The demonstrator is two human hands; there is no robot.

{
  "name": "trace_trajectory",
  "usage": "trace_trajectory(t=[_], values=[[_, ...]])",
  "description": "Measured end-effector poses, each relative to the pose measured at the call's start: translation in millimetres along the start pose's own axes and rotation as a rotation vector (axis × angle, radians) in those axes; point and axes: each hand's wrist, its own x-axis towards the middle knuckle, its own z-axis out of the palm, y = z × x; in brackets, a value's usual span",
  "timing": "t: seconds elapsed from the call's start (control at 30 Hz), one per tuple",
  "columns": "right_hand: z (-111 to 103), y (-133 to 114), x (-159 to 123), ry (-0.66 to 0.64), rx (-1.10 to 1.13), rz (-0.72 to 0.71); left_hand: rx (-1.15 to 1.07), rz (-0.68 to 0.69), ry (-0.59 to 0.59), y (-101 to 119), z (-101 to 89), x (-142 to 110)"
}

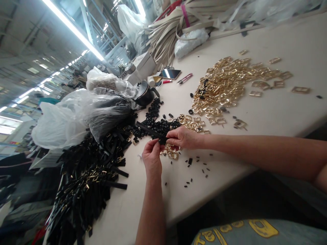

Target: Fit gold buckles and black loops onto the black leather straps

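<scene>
Close together over the table, my left hand (152, 154) and my right hand (184, 137) both pinch a black strap (148, 129). One end of the strap sticks out to the upper left; the part between my fingertips is mostly hidden. Beneath and behind it lies a heap of small black loops (165, 126). Gold buckles (174, 154) are scattered just below my right hand, and more gold buckles (192, 123) lie behind it. Whether a buckle sits on the strap in my fingers cannot be made out.
A large pile of gold buckles (230, 81) spreads at the upper right. Black straps with gold buckles (87, 183) are heaped at the left edge. Plastic bags (66, 115), a black pot (144, 93), a phone (170, 74) and thread snips (185, 78) stand or lie farther back.
</scene>
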Motion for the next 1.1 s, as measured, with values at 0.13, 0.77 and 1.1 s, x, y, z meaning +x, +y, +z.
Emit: trace_trajectory(t=[0.13, 0.77, 1.1], values=[[-1, 1, 1, -0.013, 0.0, 0.027, 0.032, 0.007, -0.029, 2, -3.0, -1], [-13, -3, 1, -0.169, -0.283, -0.046, 0.165, -0.049, -0.148, 0, -15.7, 7], [-13, -6, 3, -0.125, -0.408, -0.063, 0.171, -0.106, -0.175, -1, -15.6, 8]])
